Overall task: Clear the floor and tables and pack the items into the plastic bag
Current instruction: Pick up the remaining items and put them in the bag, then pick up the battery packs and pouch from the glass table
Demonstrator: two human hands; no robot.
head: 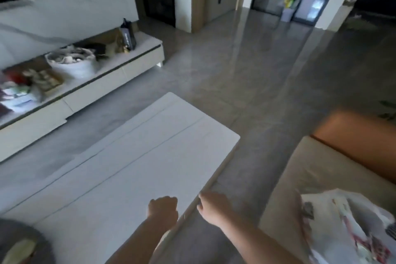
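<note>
My left hand (163,207) hovers over the near right part of the white coffee table (137,156), fingers curled into a fist with nothing visible in it. My right hand (212,206) rests at the table's right edge, fingers bent down over the rim; I cannot tell whether it holds anything. A white plastic bag (347,227) with red and grey print lies on the beige sofa seat (300,178) at the lower right, apart from both hands. The image is blurred.
A low white TV cabinet (120,75) along the left wall carries a white bucket-like bag (74,64), a dark paper bag (128,36), boxes and packets. An orange cushion (353,135) sits on the sofa. Grey tiled floor (246,66) stretches toward a doorway.
</note>
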